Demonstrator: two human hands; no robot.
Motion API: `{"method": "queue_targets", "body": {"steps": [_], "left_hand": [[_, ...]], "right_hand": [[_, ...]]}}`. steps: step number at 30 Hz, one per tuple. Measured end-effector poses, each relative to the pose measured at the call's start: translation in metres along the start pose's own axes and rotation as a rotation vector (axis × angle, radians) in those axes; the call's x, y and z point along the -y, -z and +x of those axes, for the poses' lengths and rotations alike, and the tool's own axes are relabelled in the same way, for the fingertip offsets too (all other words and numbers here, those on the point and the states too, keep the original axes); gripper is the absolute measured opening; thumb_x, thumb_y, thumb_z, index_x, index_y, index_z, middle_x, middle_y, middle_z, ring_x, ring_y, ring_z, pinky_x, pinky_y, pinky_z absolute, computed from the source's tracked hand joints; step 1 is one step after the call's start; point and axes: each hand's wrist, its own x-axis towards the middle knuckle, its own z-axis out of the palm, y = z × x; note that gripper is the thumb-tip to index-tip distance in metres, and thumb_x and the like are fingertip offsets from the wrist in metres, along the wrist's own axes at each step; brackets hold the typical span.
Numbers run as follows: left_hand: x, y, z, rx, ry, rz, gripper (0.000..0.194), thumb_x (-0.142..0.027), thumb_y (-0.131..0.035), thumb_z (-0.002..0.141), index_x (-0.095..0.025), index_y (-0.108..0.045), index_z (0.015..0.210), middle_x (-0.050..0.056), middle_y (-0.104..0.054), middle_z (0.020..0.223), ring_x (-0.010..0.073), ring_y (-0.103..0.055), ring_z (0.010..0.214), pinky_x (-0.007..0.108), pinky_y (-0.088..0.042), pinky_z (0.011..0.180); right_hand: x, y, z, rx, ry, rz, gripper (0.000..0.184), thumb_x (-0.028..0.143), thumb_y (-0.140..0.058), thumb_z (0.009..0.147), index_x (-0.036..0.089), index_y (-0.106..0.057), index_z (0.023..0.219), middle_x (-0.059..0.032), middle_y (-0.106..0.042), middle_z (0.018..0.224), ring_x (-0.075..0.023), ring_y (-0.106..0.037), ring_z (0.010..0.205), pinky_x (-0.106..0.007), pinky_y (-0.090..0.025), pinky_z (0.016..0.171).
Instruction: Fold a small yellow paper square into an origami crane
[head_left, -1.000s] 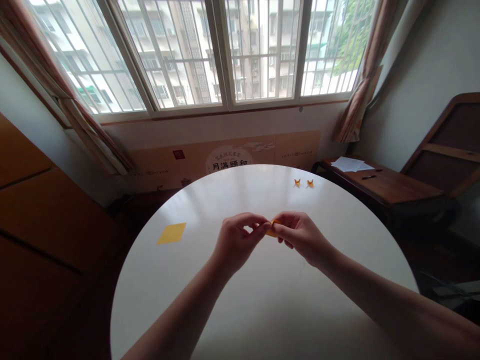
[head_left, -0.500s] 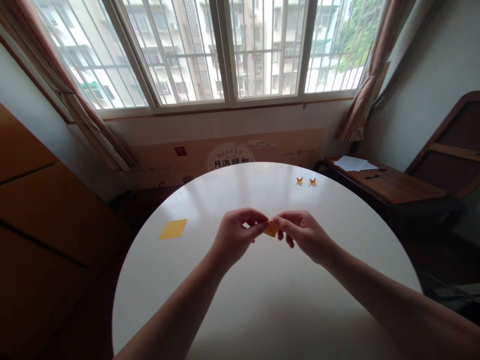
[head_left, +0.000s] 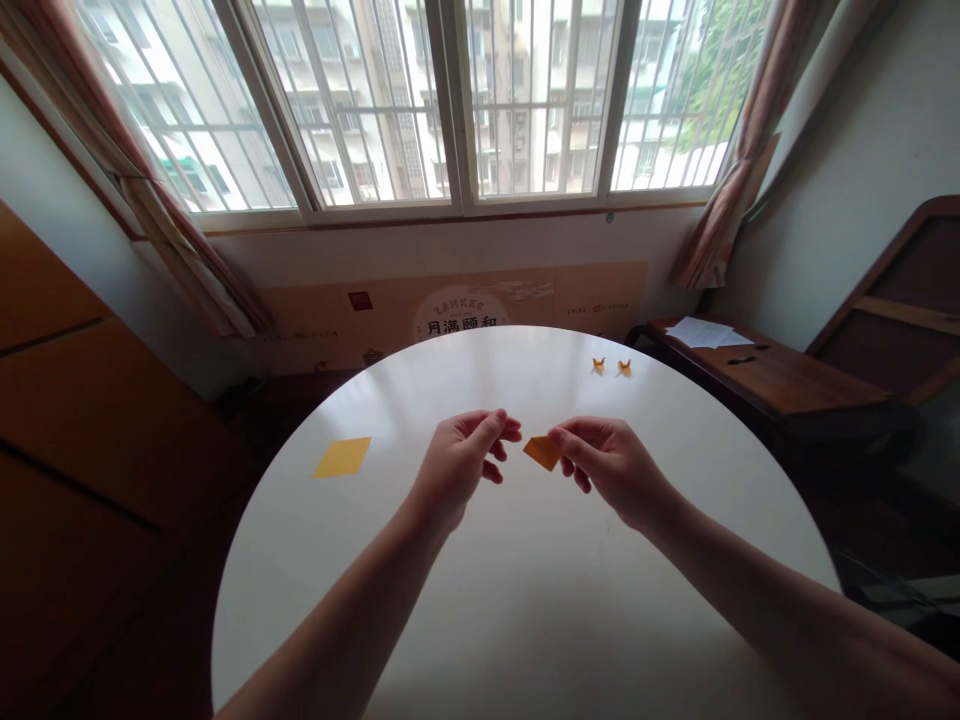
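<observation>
A small folded piece of orange-yellow paper (head_left: 541, 453) is pinched by one side between the thumb and fingers of my right hand (head_left: 611, 465). Its shape is flat and kite-like, with the free side pointing left. Just left of it, my left hand (head_left: 465, 460) is apart from the paper, fingers loosely stretched and nothing held. Both hands are over the middle of the white round table (head_left: 480, 620). On the left side of the tabletop lies a flat yellow paper square (head_left: 343, 457).
Two small folded paper birds (head_left: 598, 367) stand side by side near the table's far right edge. Beyond it, a wooden bench (head_left: 795, 372) carries white paper sheets (head_left: 701, 332). A wooden cabinet (head_left: 60, 420) is at the left, and a barred window (head_left: 465, 110) lies ahead.
My left hand has let go of the folded paper and drawn back to the left. The paper stays in my right hand, showing more of its surface.
</observation>
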Motion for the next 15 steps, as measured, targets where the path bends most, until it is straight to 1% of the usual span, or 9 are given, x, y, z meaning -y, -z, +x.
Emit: {"method": "queue_targets", "body": {"steps": [2,7,11,15], "left_hand": [[-0.0007,-0.0005,-0.0008,0.03,0.016,0.023,0.034,-0.047,-0.071,0.078,-0.013,-0.073,0.077,0.008,-0.07,0.078,0.0118,-0.052,0.061,0.017,-0.043,0.041],[-0.0038,-0.0034,-0.0044,0.118,0.04,0.089,0.035,-0.047,-0.073,0.075,-0.012,-0.073,0.074,0.004,-0.061,0.064,0.0118,-0.05,0.058,0.017,-0.042,0.041],[-0.0053,-0.0024,-0.0038,0.141,0.08,0.095,0.036,-0.048,-0.074,0.074,-0.012,-0.073,0.075,0.003,-0.059,0.064,0.0119,-0.05,0.059,0.016,-0.04,0.039],[-0.0055,-0.0012,-0.0032,0.146,0.067,0.156,0.035,-0.047,-0.073,0.074,-0.012,-0.074,0.076,0.004,-0.061,0.065,0.0122,-0.051,0.058,0.016,-0.04,0.038]], "right_hand": [[-0.0005,0.0003,0.0,-0.002,0.011,-0.012,0.039,0.052,-0.065,0.088,0.015,-0.075,0.085,-0.0004,-0.06,0.058,-0.0097,-0.047,0.045,-0.022,-0.035,0.039],[0.001,-0.0008,-0.0016,0.008,0.034,-0.048,0.039,0.052,-0.063,0.089,0.015,-0.074,0.087,-0.0009,-0.06,0.059,-0.0115,-0.05,0.048,-0.023,-0.038,0.041],[0.0033,-0.0024,-0.0029,0.007,0.053,-0.083,0.037,0.05,-0.062,0.091,0.015,-0.074,0.088,0.0,-0.059,0.059,-0.0102,-0.05,0.046,-0.022,-0.04,0.042],[0.0037,-0.0034,-0.0038,0.001,0.076,-0.102,0.036,0.049,-0.061,0.092,0.015,-0.074,0.088,0.0004,-0.059,0.06,-0.0096,-0.05,0.045,-0.022,-0.04,0.041]]}}
